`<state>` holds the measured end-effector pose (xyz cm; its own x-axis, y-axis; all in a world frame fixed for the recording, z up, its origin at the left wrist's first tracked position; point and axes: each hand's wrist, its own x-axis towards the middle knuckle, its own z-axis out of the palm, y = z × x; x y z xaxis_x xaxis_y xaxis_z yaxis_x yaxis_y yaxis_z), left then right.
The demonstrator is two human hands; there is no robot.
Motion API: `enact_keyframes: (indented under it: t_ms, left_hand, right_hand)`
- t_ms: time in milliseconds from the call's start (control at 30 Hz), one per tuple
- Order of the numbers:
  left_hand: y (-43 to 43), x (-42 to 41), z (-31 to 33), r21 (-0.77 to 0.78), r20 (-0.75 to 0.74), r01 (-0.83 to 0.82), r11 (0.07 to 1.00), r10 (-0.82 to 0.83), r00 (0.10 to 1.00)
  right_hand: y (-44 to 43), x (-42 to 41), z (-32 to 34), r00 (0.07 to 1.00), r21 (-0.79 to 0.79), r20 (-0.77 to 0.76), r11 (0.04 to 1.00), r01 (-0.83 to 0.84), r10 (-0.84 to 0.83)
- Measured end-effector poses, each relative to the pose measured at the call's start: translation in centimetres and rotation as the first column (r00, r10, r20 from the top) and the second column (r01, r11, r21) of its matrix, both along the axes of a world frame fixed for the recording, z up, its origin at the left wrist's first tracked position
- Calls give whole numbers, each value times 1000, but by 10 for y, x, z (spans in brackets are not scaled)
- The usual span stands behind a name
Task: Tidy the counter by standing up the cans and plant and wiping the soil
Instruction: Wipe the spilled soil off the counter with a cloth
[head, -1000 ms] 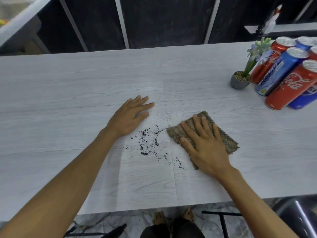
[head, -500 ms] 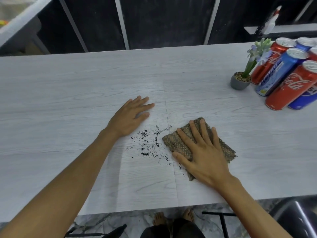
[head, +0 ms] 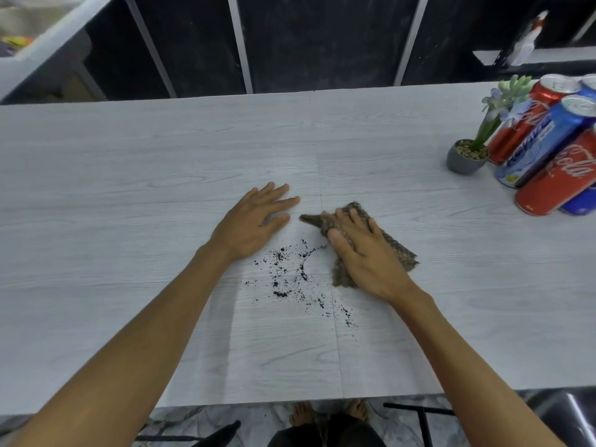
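Observation:
Dark soil crumbs (head: 290, 279) lie scattered on the white wood-grain counter (head: 129, 175) in front of me. My right hand (head: 364, 250) presses flat on a brown woven cloth (head: 400, 253) just right of the soil, the cloth's front corner bunched under my fingers. My left hand (head: 254, 221) rests flat, palm down and empty, just beyond and left of the soil. At the far right a small grey pot with a green plant (head: 471, 153) stands upright. Behind it stand several red and blue cans (head: 554, 175), close together.
The counter's near edge runs across the bottom, with my bare feet (head: 329, 414) on the floor below. A dark chair (head: 561, 417) sits at the lower right. A white spray bottle (head: 525, 43) stands on a shelf behind the cans.
My right hand has slid the cloth away from me and a little left, bunching its front corner. More soil now shows near the cloth's former spot. My left hand has stayed put.

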<state>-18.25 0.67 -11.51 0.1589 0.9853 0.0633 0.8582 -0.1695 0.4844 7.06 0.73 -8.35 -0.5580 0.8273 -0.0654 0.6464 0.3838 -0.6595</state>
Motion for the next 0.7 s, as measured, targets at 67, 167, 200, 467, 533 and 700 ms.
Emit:
enact_keyframes:
  t_ms: [67, 167, 200, 467, 533, 700]
  left_hand:
    - [1, 0, 0, 1, 2, 3, 1000, -3, 1000]
    - [1, 0, -1, 0, 3, 3, 1000, -3, 1000]
    - [1, 0, -1, -1, 6, 4, 1000, -4, 1000]
    - [0, 2, 1, -7, 14, 0, 1000, 0, 1000]
    - [-1, 2, 1, -6, 11, -1, 1000, 1, 1000]
    - [-1, 2, 1, -6, 8, 1, 1000, -1, 1000]
  right_hand:
    - [-2, -7, -6, 984, 87, 159, 992, -94, 79]
    - [-1, -3, -13, 954, 181, 288, 974, -135, 78]
    - [2, -1, -15, 947, 215, 317, 968, -130, 57]
    - [1, -11, -20, 925, 295, 379, 944, -146, 25]
    - [-5, 1, -21, 921, 293, 383, 937, -190, 67]
    - [24, 7, -21, 919, 272, 394, 959, -82, -33]
